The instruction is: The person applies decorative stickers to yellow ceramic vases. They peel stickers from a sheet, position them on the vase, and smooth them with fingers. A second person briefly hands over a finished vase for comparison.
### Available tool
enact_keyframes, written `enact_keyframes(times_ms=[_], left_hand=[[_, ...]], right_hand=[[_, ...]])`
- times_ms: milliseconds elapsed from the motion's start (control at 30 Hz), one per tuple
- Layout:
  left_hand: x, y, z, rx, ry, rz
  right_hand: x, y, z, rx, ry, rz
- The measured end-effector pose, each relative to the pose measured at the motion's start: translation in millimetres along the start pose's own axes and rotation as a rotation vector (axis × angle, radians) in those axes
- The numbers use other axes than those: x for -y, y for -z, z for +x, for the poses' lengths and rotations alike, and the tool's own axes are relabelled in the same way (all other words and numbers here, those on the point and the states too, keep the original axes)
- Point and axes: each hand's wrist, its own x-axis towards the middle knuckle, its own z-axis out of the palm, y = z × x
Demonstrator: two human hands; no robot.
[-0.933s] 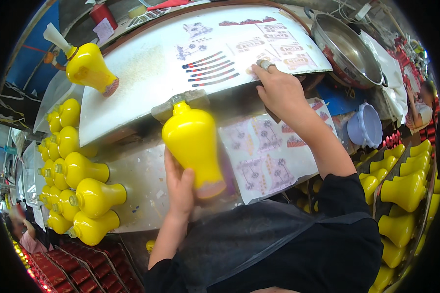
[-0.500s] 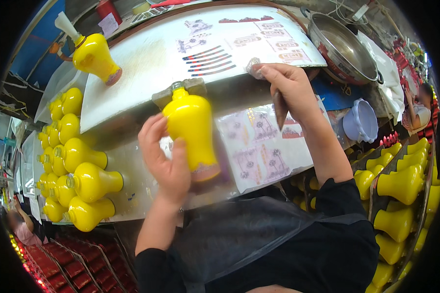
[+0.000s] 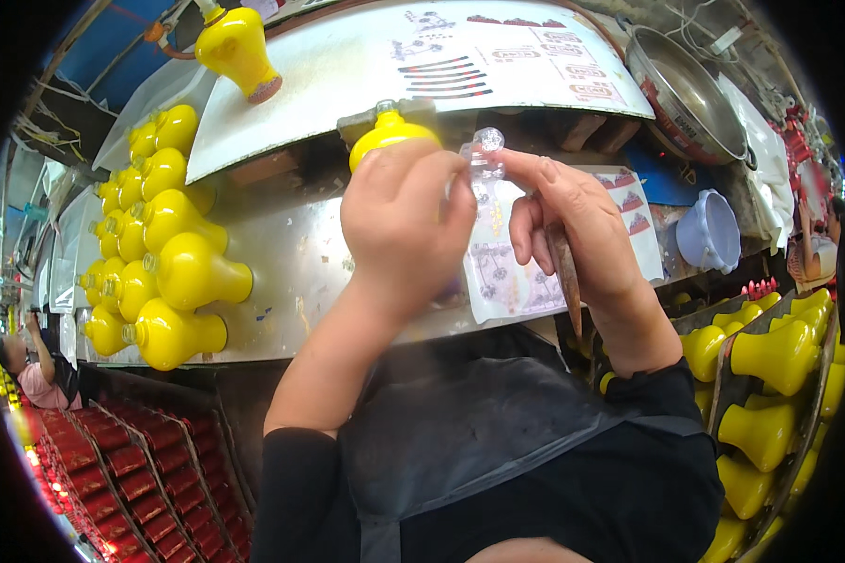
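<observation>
A glossy yellow vase-shaped bottle [image 3: 390,136] lies with its clear neck on a grey block; my left hand covers most of its body. My left hand [image 3: 408,216] is closed, its fingertips pinched at a small clear, shiny piece [image 3: 486,145], perhaps thin film. Meeting it from the other side, my right hand [image 3: 582,220] touches the piece with its index finger. A brown, flat, pointed blade-like tool [image 3: 563,272] is tucked in the right hand's curled fingers. Beneath the hands, a sheet of purple printed decals [image 3: 516,286] lies on the metal table.
Several yellow bottles [image 3: 192,272] lie stacked at left. Another yellow bottle [image 3: 235,47] stands on the white board [image 3: 310,84], which carries decal strips. At right are a metal pan [image 3: 690,94], a lilac bucket [image 3: 709,230] and racks of yellow bottles [image 3: 770,357]; red racks [image 3: 141,469] stand lower left.
My left hand has left the bottle's side and moved up and right to the clear piece at my right hand. The whole view has shifted a little.
</observation>
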Motion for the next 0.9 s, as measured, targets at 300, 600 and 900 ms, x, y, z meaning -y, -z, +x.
enact_keyframes(times_ms=[300,600,900], left_hand=[[-7,55,-11,0.144,0.823,-0.724],[34,42,-34,0.136,1.119,-0.842],[57,31,-40,0.176,1.121,-0.787]], right_hand=[[1,-6,39,0.096,0.266,-0.471],[-33,-14,88,0.189,0.158,-0.368],[-49,-5,112,0.156,0.175,-0.562]])
